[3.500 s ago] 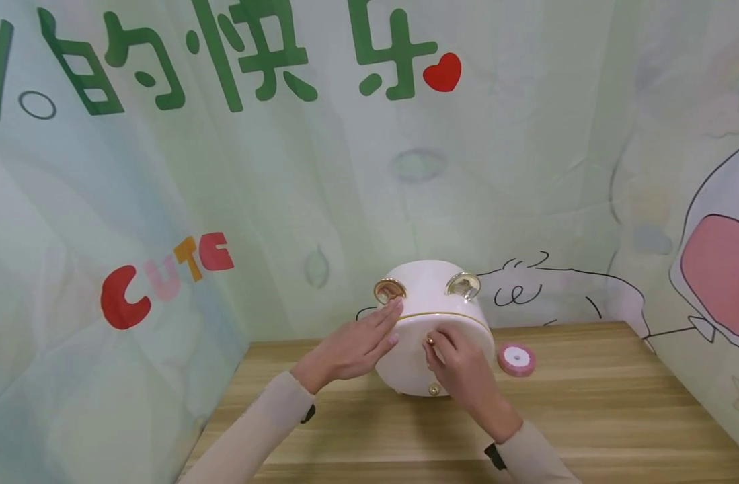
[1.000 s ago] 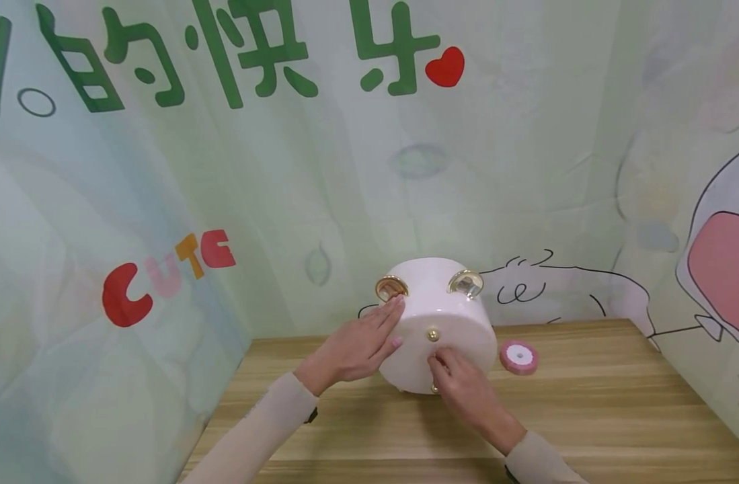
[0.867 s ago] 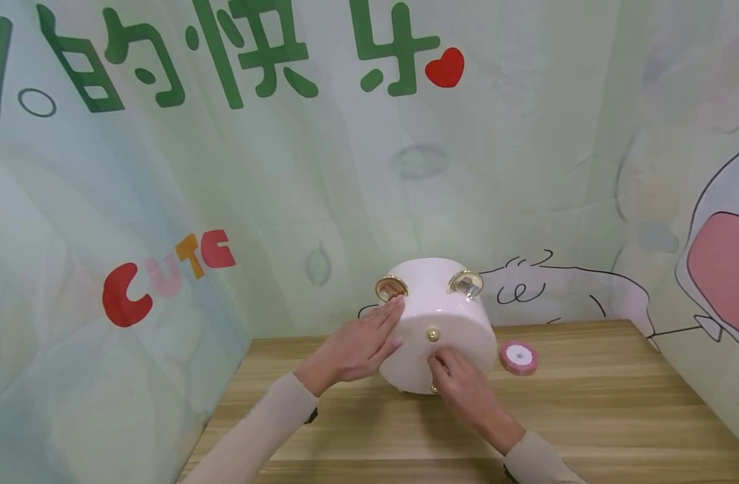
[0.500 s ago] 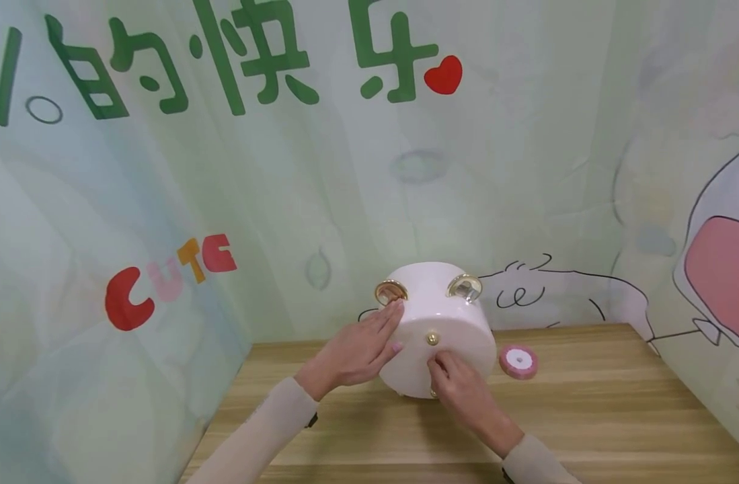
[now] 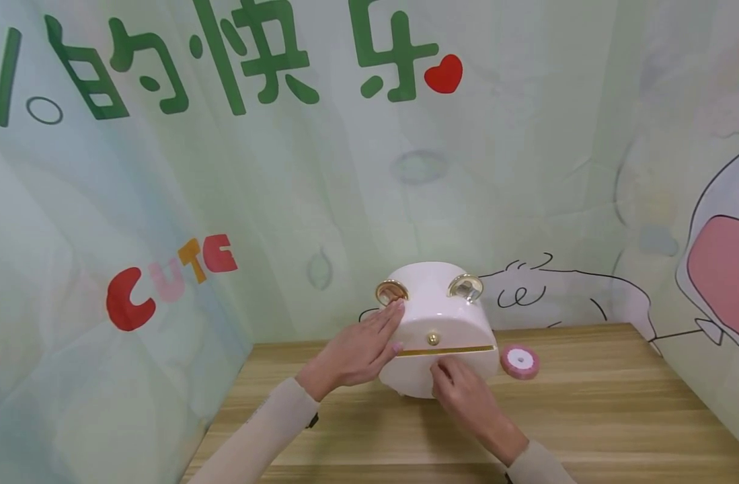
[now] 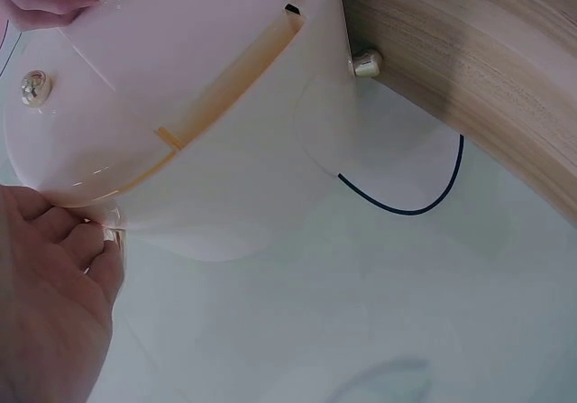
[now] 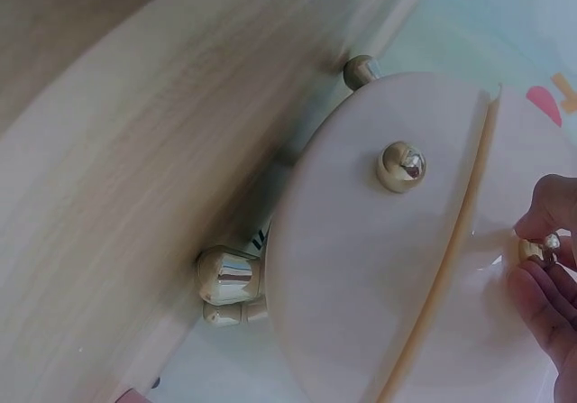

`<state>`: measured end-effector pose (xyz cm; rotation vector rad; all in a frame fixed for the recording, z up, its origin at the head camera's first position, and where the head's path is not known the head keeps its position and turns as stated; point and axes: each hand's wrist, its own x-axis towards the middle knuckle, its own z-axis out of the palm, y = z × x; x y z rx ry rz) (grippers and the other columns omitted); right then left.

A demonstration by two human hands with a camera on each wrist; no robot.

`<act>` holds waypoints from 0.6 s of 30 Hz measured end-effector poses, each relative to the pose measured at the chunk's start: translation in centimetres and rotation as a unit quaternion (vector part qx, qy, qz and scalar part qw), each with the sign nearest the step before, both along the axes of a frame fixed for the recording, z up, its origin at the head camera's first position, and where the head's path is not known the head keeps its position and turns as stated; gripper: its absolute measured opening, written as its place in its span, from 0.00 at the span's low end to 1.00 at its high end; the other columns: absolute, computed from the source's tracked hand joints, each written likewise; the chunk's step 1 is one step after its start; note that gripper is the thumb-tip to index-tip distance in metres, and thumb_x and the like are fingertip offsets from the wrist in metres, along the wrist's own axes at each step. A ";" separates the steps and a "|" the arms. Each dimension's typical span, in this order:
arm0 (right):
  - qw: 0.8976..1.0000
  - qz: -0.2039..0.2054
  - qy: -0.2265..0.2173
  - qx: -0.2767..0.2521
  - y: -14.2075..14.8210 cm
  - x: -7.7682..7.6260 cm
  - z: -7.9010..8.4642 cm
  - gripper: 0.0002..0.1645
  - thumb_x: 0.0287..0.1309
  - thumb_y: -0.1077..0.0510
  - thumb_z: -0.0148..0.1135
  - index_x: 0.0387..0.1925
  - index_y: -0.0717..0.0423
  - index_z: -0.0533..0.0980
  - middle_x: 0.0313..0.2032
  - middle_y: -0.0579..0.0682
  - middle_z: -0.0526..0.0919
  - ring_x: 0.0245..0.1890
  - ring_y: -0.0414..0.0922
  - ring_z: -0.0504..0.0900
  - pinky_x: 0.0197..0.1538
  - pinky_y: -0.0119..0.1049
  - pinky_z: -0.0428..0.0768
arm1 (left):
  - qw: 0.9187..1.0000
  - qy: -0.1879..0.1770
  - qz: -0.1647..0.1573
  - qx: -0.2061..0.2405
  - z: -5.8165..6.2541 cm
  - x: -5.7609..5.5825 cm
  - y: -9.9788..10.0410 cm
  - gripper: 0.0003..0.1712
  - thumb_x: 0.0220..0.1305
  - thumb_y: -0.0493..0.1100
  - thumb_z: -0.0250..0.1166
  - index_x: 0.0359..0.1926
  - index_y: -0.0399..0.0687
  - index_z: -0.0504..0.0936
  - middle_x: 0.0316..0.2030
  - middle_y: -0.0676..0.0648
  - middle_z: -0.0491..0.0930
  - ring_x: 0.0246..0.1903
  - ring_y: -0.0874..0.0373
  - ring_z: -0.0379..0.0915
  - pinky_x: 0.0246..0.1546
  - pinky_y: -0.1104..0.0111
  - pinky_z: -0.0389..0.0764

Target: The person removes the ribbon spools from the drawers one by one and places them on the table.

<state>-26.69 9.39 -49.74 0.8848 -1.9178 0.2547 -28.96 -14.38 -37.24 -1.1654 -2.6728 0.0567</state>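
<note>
Box (image 5: 430, 296), left hand (image 5: 356, 351) straight-fingered against its side, right hand (image 5: 469, 398) at its front, pinching gold knob (image 7: 530, 250)

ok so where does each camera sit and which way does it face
Head: worn on the head, facing forward and down at the white case; left hand, right hand and both sleeves show.
Left wrist: on that wrist, facing the case's front and side; left hand at lower left, right hand partly at upper left.
Right wrist: on that wrist, facing the case's front; right hand at the right edge pinches a gold knob.
Shared: both wrist views show that knob and hand.
</note>
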 end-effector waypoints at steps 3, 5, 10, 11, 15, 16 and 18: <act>1.000 -0.002 0.002 0.001 0.0 0.4 0.1 0.24 0.72 0.57 0.37 0.38 0.63 0.80 0.36 0.55 0.81 0.35 0.47 0.82 0.39 0.37 0.85 | 1.000 0.000 0.001 -0.001 -0.1 -0.1 0.0 0.39 0.78 0.60 0.33 0.78 0.43 0.42 0.79 0.48 0.41 0.79 0.58 0.39 0.77 0.63 0.55; 1.000 -0.003 -0.004 0.003 0.0 0.6 0.0 0.23 0.73 0.56 0.39 0.38 0.63 0.80 0.37 0.54 0.81 0.35 0.46 0.81 0.40 0.37 0.85 | 1.000 0.002 0.000 -0.002 -0.1 -0.1 0.0 0.39 0.78 0.61 0.33 0.78 0.43 0.41 0.79 0.48 0.41 0.79 0.57 0.39 0.77 0.63 0.55; 1.000 -0.004 -0.021 0.009 0.2 1.4 0.0 0.17 0.71 0.56 0.47 0.40 0.61 0.80 0.38 0.54 0.81 0.36 0.45 0.81 0.42 0.37 0.85 | 1.000 0.003 0.000 -0.001 -0.1 -0.1 0.0 0.39 0.78 0.61 0.32 0.78 0.44 0.41 0.79 0.48 0.41 0.79 0.57 0.40 0.76 0.63 0.56; 1.000 -0.005 -0.024 0.011 0.3 1.5 0.1 0.18 0.71 0.56 0.46 0.40 0.61 0.81 0.38 0.53 0.81 0.36 0.45 0.81 0.42 0.36 0.85 | 1.000 0.002 -0.001 0.000 -0.1 0.0 0.0 0.39 0.78 0.61 0.32 0.78 0.44 0.41 0.79 0.48 0.41 0.79 0.57 0.40 0.76 0.63 0.56; 1.000 -0.002 -0.024 0.013 0.3 2.0 0.1 0.24 0.73 0.55 0.38 0.40 0.61 0.81 0.38 0.52 0.81 0.35 0.44 0.81 0.41 0.35 0.85 | 1.000 0.002 0.000 0.003 -0.2 0.0 0.0 0.39 0.78 0.62 0.31 0.78 0.43 0.41 0.79 0.47 0.42 0.78 0.57 0.41 0.76 0.62 0.57; 1.000 -0.001 -0.021 0.012 0.3 2.1 0.1 0.25 0.74 0.55 0.36 0.39 0.60 0.81 0.37 0.52 0.81 0.35 0.44 0.81 0.41 0.35 0.85 | 1.000 0.002 0.000 0.003 -0.2 0.0 0.0 0.39 0.78 0.62 0.31 0.78 0.43 0.41 0.79 0.47 0.42 0.78 0.57 0.41 0.76 0.62 0.57; 1.000 0.005 -0.009 0.005 0.2 2.2 0.1 0.25 0.73 0.56 0.36 0.38 0.61 0.81 0.37 0.52 0.81 0.34 0.44 0.81 0.40 0.35 0.84 | 1.000 0.003 0.001 0.003 -0.2 0.0 0.0 0.39 0.78 0.62 0.31 0.78 0.43 0.40 0.79 0.47 0.41 0.78 0.57 0.41 0.76 0.62 0.57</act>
